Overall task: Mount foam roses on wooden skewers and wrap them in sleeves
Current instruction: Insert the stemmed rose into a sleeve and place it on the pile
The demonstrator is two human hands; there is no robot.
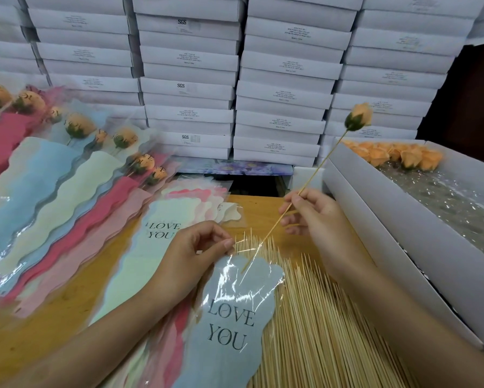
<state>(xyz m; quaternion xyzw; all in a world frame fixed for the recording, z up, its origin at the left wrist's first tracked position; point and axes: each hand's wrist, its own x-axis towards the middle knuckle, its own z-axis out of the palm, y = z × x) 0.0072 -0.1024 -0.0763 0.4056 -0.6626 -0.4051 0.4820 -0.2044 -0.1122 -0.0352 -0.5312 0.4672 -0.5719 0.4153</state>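
My right hand pinches a wooden skewer near its middle. An orange foam rose sits on the skewer's upper end, raised to the right. The skewer's lower tip lies inside the mouth of a blue "LOVE YOU" sleeve. My left hand pinches the sleeve's clear top edge and holds it apart. The sleeve lies on a heap of loose skewers on the wooden table.
An open white box at the right holds several orange foam roses on shiny film. Several wrapped roses lie fanned at the left. Flat empty sleeves lie mid-table. Stacked white boxes fill the back.
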